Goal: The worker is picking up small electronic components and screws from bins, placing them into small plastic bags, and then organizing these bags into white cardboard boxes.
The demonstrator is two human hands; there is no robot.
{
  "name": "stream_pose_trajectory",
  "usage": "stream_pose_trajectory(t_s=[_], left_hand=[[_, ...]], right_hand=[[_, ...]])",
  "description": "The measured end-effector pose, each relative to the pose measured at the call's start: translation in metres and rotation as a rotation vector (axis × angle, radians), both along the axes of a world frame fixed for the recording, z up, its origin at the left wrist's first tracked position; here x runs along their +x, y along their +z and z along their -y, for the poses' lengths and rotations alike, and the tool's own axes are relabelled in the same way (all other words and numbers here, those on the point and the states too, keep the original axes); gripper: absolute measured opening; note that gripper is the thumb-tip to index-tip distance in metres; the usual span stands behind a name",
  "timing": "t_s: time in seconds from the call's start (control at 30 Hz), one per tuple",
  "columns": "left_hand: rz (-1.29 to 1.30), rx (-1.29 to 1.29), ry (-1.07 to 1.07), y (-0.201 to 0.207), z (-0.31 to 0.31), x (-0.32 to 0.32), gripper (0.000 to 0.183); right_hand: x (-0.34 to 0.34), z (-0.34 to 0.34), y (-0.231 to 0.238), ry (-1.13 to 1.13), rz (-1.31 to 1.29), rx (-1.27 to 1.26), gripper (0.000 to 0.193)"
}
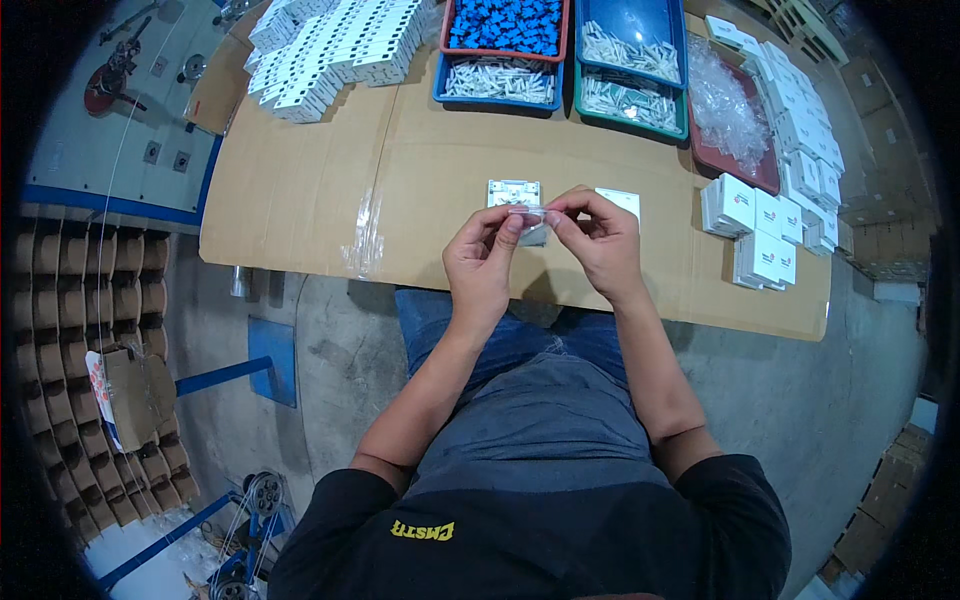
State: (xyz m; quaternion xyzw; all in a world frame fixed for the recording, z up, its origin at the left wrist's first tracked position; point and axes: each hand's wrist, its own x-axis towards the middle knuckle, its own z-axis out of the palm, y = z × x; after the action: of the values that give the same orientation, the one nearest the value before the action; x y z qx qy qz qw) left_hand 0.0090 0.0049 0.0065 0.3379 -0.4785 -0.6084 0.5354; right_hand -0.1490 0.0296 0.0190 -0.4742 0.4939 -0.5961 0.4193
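Over the cardboard-covered table, both my hands are raised close together in front of me. Between my left hand [484, 258] and my right hand [602, 243] stretches a small clear plastic piece [532, 211], pinched at both ends by thumb and fingers. It looks like a little bag, but its kind is too small to be sure of. Just beyond the fingertips lies a white square plate-like part [514, 190] with grey details, its near side partly hidden by my hands. A flat white piece [622, 201] sits behind my right hand, partly covered by it.
Stacked white boxes [340, 50] fill the far left of the cardboard [300, 190]. Trays at the back hold blue plugs [505, 25] and white plugs [500, 80]. At right are a red tray [712, 165] with clear bags and more white boxes [765, 245].
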Motion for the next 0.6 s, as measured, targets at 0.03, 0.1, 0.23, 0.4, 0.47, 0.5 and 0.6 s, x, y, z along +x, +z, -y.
stream_pose_trajectory(t_s=[0.03, 0.1, 0.23, 0.4, 0.47, 0.5, 0.6], left_hand=[[-0.008, 0.005, 0.001, 0.0000, -0.0001, -0.0001, 0.019], [-0.016, 0.010, 0.001, 0.0003, -0.0004, -0.0008, 0.019], [-0.030, 0.004, -0.001, 0.0003, -0.0007, -0.0022, 0.018], [-0.023, -0.005, -0.004, -0.0033, 0.0007, -0.0020, 0.019], [-0.032, 0.005, 0.001, -0.0044, 0.0010, -0.0022, 0.018], [-0.031, 0.005, 0.001, -0.0043, 0.0006, -0.0025, 0.018], [-0.029, 0.002, 0.019, -0.0050, 0.0001, -0.0028, 0.017]], right_hand=[[-0.0001, -0.0001, -0.0004, 0.000, 0.000, 0.000, 0.010], [-0.0007, -0.0005, -0.0018, 0.004, -0.003, -0.015, 0.010], [-0.0012, -0.0006, -0.0024, -0.010, -0.022, -0.003, 0.009], [-0.0002, 0.0014, -0.0017, 0.012, 0.038, -0.018, 0.009], [0.0002, 0.0017, -0.0015, 0.019, 0.061, -0.013, 0.009], [0.0003, 0.0017, -0.0014, 0.026, 0.083, -0.009, 0.009], [-0.0004, 0.0019, -0.0005, 0.021, 0.016, -0.030, 0.010]])
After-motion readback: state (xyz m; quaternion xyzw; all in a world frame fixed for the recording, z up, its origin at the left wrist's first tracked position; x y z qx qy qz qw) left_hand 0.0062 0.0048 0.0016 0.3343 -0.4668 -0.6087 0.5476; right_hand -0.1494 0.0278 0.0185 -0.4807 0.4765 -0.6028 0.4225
